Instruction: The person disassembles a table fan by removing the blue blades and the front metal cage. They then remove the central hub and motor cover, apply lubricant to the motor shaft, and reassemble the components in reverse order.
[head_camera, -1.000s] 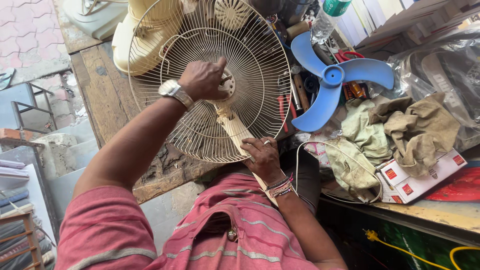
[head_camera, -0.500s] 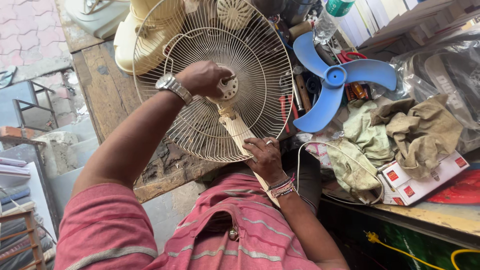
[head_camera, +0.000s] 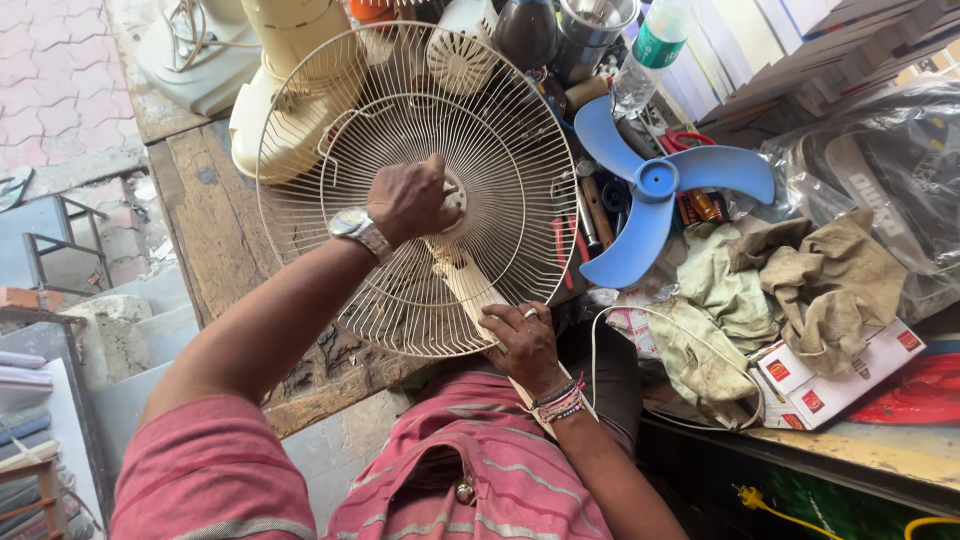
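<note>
Hands (head_camera: 410, 198) (head_camera: 522, 338) grip wire fan guard (head_camera: 500, 150) centre and rim.

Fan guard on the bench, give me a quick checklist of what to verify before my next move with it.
1. Left hand on the hub of the wire fan guard: ok, fingers closed over the centre.
2. Right hand steadying the guard's lower rim: ok, touching the rim.
3. Guard supported by the wooden bench: ok, though part overhangs the edge.
4. Blue fan blade apart from the guard: ok, lying to the side.
5. White cord free of the right hand: cannot tell.
6. Hub fastener loose: cannot tell, hidden under the left hand.
</note>
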